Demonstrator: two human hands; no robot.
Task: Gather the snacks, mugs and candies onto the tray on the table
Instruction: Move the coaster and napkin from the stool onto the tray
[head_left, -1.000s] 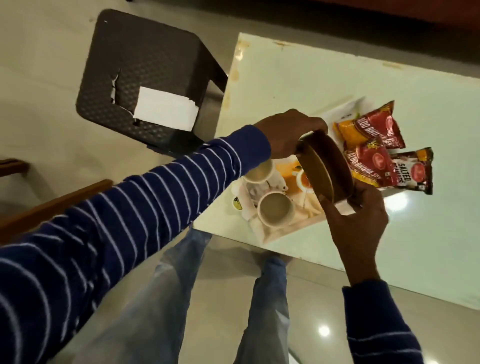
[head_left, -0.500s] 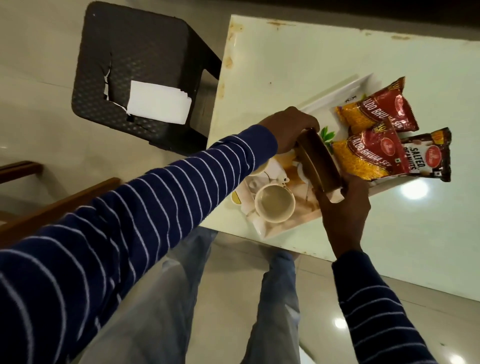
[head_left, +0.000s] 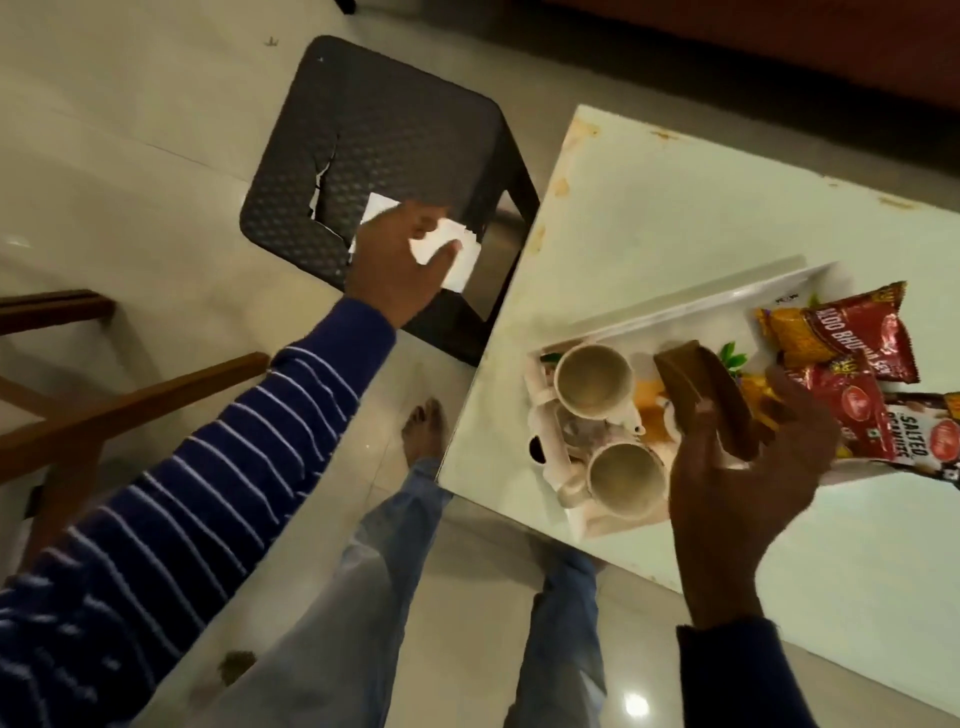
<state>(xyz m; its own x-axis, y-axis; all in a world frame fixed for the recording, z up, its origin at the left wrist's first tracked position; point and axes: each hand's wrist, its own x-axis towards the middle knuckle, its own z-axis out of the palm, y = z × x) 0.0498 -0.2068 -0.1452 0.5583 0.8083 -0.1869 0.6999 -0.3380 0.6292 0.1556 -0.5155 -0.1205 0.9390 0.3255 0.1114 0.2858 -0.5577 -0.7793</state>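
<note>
On the table (head_left: 675, 208), a white printed tray (head_left: 675, 304) carries two cream mugs (head_left: 595, 382) (head_left: 626, 480) at its left end. Red snack packets (head_left: 836, 332) (head_left: 862, 415) and a salted peanuts packet (head_left: 919, 447) lie overlapping at its right end. My right hand (head_left: 737, 483) holds a tilted brown container (head_left: 696, 384) over the tray's middle, between the mugs and the packets. My left hand (head_left: 400, 260) is stretched out over the dark stool (head_left: 384, 140), fingers curled onto a white paper (head_left: 457, 265) lying there.
The stool stands left of the table's corner, its top cracked. A wooden chair frame (head_left: 130, 400) is at the far left. My jeans-clad legs and a bare foot (head_left: 426, 431) are on the tiled floor at the table's near edge.
My left hand has let go of the brown container and swung left to the white paper on the stool. The right hand still holds the container over the tray. Both mugs now show.
</note>
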